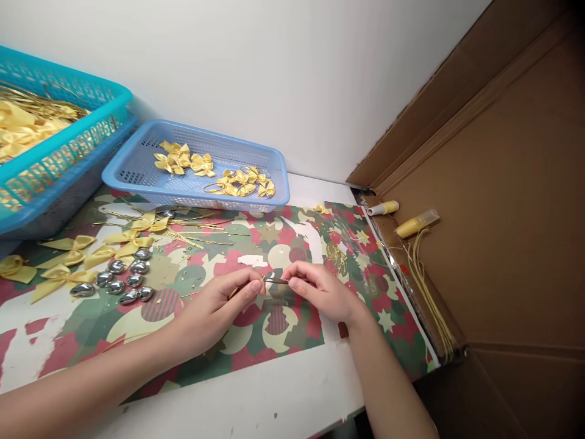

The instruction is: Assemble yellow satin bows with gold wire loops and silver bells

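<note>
My left hand (231, 296) is closed in a pinch, with a bit of thin gold cord (263, 278) showing at its fingertips. Opposite it, my right hand (320, 289) grips a thin dark metal tool (276, 281), possibly tweezers, whose tip reaches the left fingertips. The fingers hide most of both items. Left of my hands lie several shiny silver teardrop beads (116, 285), yellow ribbon bows (68, 250) and loose gold cords (183, 230) on the patterned paper (256, 238).
A blue basket (137, 137) at the back holds finished-looking yellow bows (176, 157). Stacked baskets (109, 100) with ribbons and cords stand at the left. Along the right cardboard wall (503, 213) lie a yellow-tipped tube (384, 208), a yellow bottle (417, 224) and yellow cords (425, 292).
</note>
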A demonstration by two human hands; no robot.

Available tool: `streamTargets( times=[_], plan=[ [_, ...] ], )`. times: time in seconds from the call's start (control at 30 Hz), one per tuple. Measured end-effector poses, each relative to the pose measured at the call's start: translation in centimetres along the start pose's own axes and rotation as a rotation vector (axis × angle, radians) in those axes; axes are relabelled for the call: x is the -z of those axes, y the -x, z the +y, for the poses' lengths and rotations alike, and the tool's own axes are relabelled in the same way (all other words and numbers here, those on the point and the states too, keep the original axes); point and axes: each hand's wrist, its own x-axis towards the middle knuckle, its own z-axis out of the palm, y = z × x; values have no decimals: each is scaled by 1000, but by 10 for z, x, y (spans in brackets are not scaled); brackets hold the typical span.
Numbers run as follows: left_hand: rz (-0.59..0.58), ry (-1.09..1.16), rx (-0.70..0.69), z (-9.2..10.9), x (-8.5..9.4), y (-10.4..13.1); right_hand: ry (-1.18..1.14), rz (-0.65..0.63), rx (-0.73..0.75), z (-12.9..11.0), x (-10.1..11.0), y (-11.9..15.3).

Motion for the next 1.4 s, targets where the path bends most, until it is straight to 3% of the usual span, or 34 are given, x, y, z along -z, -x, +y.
streamTargets(
  times=[0.3, 0.57, 0.7, 0.83, 0.93, 1.03, 1.2, 1.4],
  plan=[
    [18, -38, -16, 0, 0, -2, -63, -1, 41, 3, -7, -3],
    [52, -56, -16, 3, -1, -3, -14, 73, 59, 4, -9, -5],
    [56, -54, -13, 2, -1, -3, 124, 260, 81, 11, -3, -8],
    [56, -38, 29, 9, -1, -2, 564, 489, 114, 23, 1, -17],
    [74, -98, 2, 23, 2, 0, 754, 539, 85, 29, 0, -24],
    [29, -313, -101, 42, 11, 1, 764, 611, 104, 34, 0, -27],
    [-17, -711, -160, 79, 33, 0, 540, 755, 293, 32, 0, -26],
    [78, -780, -234, 135, 62, -2, 274, 764, 352, 12, -10, -24]
  ],
)
